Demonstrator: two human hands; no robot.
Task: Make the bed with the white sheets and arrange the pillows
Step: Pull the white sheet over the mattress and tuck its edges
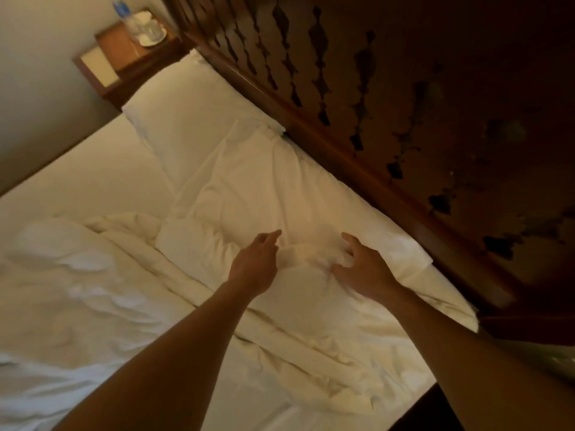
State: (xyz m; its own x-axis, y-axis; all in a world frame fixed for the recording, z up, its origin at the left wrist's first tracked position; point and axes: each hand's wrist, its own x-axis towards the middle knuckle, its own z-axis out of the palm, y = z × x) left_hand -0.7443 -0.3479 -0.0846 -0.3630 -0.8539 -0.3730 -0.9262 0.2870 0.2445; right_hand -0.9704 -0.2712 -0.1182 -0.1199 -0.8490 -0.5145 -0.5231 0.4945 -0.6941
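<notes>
Two white pillows lie along the dark wooden headboard (404, 126). The far pillow (193, 113) is smooth, while the near pillow (264, 188) is wrinkled. My right hand (364, 269) is at the near pillow's lower edge, with thumb and curled fingers round a bunched fold of its white fabric. My left hand (255, 262) reaches beside it with fingers stretched forward and relaxed, just over the same edge, holding nothing. A crumpled white duvet (77, 275) is heaped on the bed's left. A rumpled white sheet (311, 346) runs under my forearms.
A wooden bedside table (124, 57) stands beyond the far pillow against the wall. On it are a water bottle (119, 7), and glassware on a white plate (152, 35). A flat stretch of bare sheet (77, 178) lies beside the pillows.
</notes>
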